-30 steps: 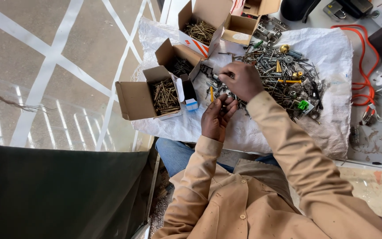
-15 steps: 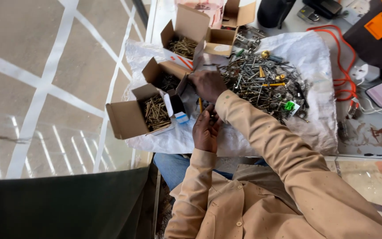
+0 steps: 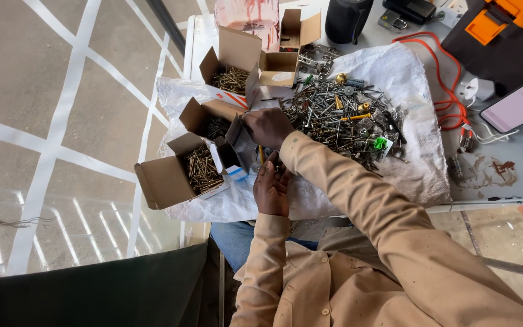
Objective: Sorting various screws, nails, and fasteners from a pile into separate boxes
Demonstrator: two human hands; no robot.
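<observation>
head view, looking down on a grey bench (image 3: 519,158).

right hand (image 3: 267,126): reached across to the left edge of the screw pile, beside the flap of the middle cardboard box (image 3: 210,120); fingers curled together, pinched at something small at the box flap; cannot tell what is pinched.

left hand (image 3: 272,189): held below the right hand, over the near edge of the white woven sack (image 3: 416,175); fingers partly curled, tips near the right wrist; grip hidden by the right sleeve, cannot tell whether closed on anything.

loose pile of screws and fixings (image 3: 343,118): spread on the sack, right of the right hand; grey metal mostly, with brass pieces, yellow plugs and one green plastic piece (image 3: 381,143) at the right side.

near cardboard box (image 3: 180,172): open, lying on the sack's left part, brass-coloured screws inside.

middle cardboard box: open, dark screws inside, just behind the near one.

far cardboard box (image 3: 231,63): open, brass-coloured screws inside; a further open box (image 3: 276,60) touching its right side.

small blue-and-white carton (image 3: 236,172): on the sack, just right of the near box.

orange cable (image 3: 449,85): coiled on the bench, right of the sack.

black cylinder (image 3: 346,18): standing at the bench's far edge.
</observation>
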